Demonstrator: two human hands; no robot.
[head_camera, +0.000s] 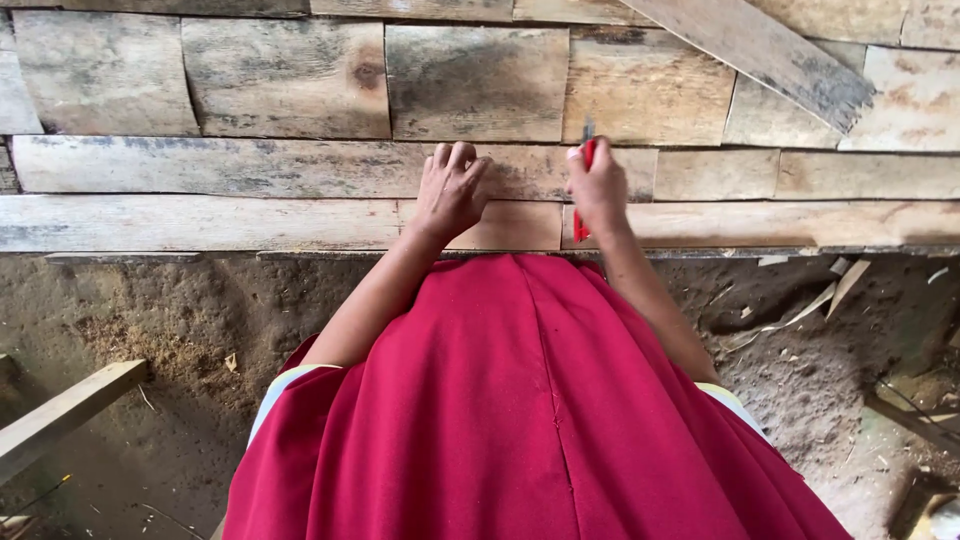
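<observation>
My left hand (452, 188) rests palm down with fingers curled on a weathered wooden board (230, 168) in a row of planks laid side by side. My right hand (598, 185) is closed around a red-handled tool (586, 150) whose metal tip points up over the same row of boards; the tool's lower end shows red below my wrist. The two hands are about a hand's width apart. A red garment (530, 410) covers my lap below the arms.
A loose plank (770, 55) lies diagonally across the boards at the top right. Dirt ground (150, 320) with sawdust and wood scraps lies below the planks. A wooden batten (65, 412) juts in at the lower left. Debris sits at the lower right.
</observation>
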